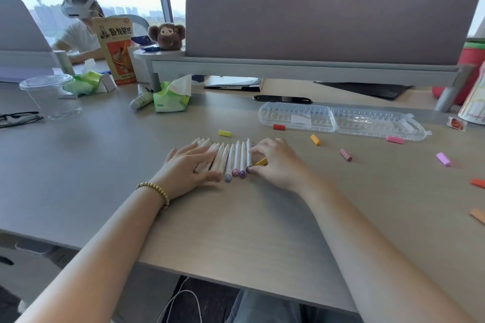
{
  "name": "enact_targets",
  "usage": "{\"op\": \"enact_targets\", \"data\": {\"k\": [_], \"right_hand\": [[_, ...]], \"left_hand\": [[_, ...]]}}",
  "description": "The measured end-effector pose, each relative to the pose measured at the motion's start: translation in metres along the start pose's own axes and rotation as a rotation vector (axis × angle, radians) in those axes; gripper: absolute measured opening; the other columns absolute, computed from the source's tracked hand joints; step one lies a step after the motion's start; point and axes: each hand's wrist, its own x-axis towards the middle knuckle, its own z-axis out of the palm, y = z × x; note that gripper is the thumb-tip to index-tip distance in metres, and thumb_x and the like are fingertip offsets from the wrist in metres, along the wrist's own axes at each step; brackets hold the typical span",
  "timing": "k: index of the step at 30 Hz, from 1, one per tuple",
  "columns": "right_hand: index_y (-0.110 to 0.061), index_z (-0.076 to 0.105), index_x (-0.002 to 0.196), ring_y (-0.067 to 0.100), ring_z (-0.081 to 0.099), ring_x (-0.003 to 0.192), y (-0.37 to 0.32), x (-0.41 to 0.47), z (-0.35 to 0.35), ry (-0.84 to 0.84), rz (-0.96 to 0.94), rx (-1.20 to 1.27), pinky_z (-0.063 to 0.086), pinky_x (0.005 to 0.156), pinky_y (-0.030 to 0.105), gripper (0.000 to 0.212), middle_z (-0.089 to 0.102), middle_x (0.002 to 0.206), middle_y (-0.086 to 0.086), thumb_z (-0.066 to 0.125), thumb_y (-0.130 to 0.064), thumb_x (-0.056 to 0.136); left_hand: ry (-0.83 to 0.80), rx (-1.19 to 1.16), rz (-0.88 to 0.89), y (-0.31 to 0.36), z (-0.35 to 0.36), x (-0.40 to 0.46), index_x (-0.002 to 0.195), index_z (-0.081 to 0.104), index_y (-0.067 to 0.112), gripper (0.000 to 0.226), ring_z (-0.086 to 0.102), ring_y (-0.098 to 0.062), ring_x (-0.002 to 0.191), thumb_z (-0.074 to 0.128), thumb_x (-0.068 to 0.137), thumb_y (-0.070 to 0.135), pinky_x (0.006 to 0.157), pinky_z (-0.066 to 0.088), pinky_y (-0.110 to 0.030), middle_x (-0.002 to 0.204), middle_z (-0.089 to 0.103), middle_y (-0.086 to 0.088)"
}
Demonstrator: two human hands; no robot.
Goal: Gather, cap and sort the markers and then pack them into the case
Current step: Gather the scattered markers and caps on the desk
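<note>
Several white markers (231, 158) lie side by side in a row on the desk, tips pointing away, coloured ends toward me. My left hand (187, 170) lies flat on the left part of the row with straight fingers. My right hand (275, 162) touches the rightmost marker, fingers lightly bent against its side, and a yellow piece (261, 162) shows under it. Loose caps lie scattered: yellow (225, 133), red (279, 127), orange (315, 139), pink (345, 154), pink (395, 140), purple (443, 159). The clear plastic case (341, 120) lies open behind them.
Two orange caps (478, 183) lie at the right edge. A green tissue pack (172, 98), a tube (141, 99) and a clear cup (51, 96) stand at the back left. A black phone (282, 99) lies by the grey divider (315, 26). Another person sits at the far left.
</note>
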Motion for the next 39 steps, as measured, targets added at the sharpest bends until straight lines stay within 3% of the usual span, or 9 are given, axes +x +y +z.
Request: {"op": "enact_targets", "data": {"k": [2, 6, 13, 17, 21, 25, 30, 32, 39], "right_hand": [[-0.022, 0.058, 0.119, 0.021, 0.033, 0.125, 0.004, 0.001, -0.004, -0.025, 0.029, -0.031, 0.028, 0.101, 0.032, 0.035, 0.047, 0.128, 0.000, 0.062, -0.035, 0.087], [-0.021, 0.057, 0.114, 0.022, 0.037, 0.119, 0.007, 0.004, -0.006, -0.089, -0.003, -0.185, 0.031, 0.095, 0.034, 0.028, 0.049, 0.123, 0.001, 0.058, -0.036, 0.090], [-0.021, 0.057, 0.113, 0.021, 0.033, 0.118, 0.028, 0.021, -0.011, -0.131, -0.003, -0.245, 0.028, 0.095, 0.032, 0.025, 0.044, 0.119, 0.002, 0.052, -0.035, 0.093], [-0.017, 0.056, 0.110, 0.019, 0.040, 0.115, 0.047, 0.029, -0.014, -0.062, 0.054, -0.046, 0.032, 0.090, 0.028, 0.021, 0.048, 0.118, 0.002, 0.051, -0.031, 0.095], [-0.020, 0.052, 0.102, 0.009, 0.057, 0.082, 0.068, 0.026, -0.023, 0.101, 0.234, 0.368, 0.042, 0.067, 0.022, 0.007, 0.061, 0.095, -0.002, 0.050, -0.024, 0.096], [-0.023, 0.051, 0.116, 0.014, 0.056, 0.092, 0.077, 0.022, -0.027, 0.119, 0.314, 0.480, 0.042, 0.074, 0.024, 0.024, 0.054, 0.094, -0.009, 0.034, -0.018, 0.101], [-0.016, 0.055, 0.108, 0.016, 0.051, 0.092, 0.069, 0.019, -0.026, 0.012, 0.376, 0.277, 0.037, 0.075, 0.029, 0.028, 0.057, 0.108, -0.002, 0.032, -0.028, 0.100], [-0.014, 0.052, 0.095, 0.021, 0.052, 0.089, 0.066, 0.021, -0.017, 0.010, 0.351, 0.129, 0.038, 0.071, 0.032, 0.028, 0.058, 0.104, 0.003, 0.040, -0.039, 0.096], [-0.005, 0.051, 0.108, 0.031, 0.050, 0.109, 0.078, 0.017, -0.015, 0.027, 0.291, -0.098, 0.039, 0.082, 0.035, 0.028, 0.054, 0.116, 0.015, 0.045, -0.030, 0.098]], "left_hand": [[0.144, -0.144, -0.022, 0.003, -0.005, 0.006, 0.134, 0.049, 0.025, 0.079, 0.032, -0.016, 0.136, 0.044, 0.074, 0.076, 0.114, 0.021, -0.041, 0.143, 0.044, 0.005], [0.357, -0.157, -0.089, 0.013, -0.014, 0.037, 0.125, 0.060, 0.016, 0.032, 0.050, -0.025, 0.120, 0.054, 0.093, 0.018, 0.103, 0.036, -0.033, 0.127, 0.058, -0.008], [-0.010, 0.249, -0.109, 0.021, -0.010, 0.113, 0.138, 0.043, 0.027, 0.054, 0.036, -0.022, 0.131, 0.043, 0.091, 0.000, 0.107, 0.035, -0.036, 0.144, 0.041, -0.001], [-0.166, 0.397, -0.101, 0.024, -0.008, 0.142, 0.138, 0.043, 0.025, 0.046, 0.043, -0.021, 0.127, 0.051, 0.093, 0.020, 0.103, 0.039, -0.036, 0.141, 0.045, 0.001], [-0.242, 0.550, -0.088, 0.032, -0.004, 0.151, 0.127, 0.052, 0.016, 0.035, 0.051, -0.024, 0.116, 0.054, 0.092, 0.016, 0.094, 0.045, -0.035, 0.129, 0.053, -0.005], [-0.173, 0.493, -0.112, 0.042, -0.003, 0.146, 0.115, 0.053, 0.006, 0.023, 0.054, -0.028, 0.104, 0.048, 0.093, 0.011, 0.087, 0.045, -0.034, 0.119, 0.055, -0.013], [0.074, 0.117, -0.143, 0.060, -0.006, 0.134, 0.114, 0.041, 0.003, 0.021, 0.049, -0.024, 0.076, 0.039, 0.094, 0.008, 0.064, 0.038, -0.031, 0.096, 0.058, -0.013], [-0.035, 0.125, -0.022, 0.075, -0.006, 0.126, 0.125, 0.039, 0.009, 0.029, 0.047, -0.021, 0.073, 0.036, 0.096, 0.012, 0.058, 0.036, -0.027, 0.095, 0.054, -0.011], [-0.346, 0.476, 0.193, 0.093, -0.003, 0.115, 0.119, 0.054, 0.021, 0.030, 0.050, -0.022, 0.108, 0.049, 0.093, 0.037, 0.088, 0.039, -0.030, 0.115, 0.049, -0.005]]}}
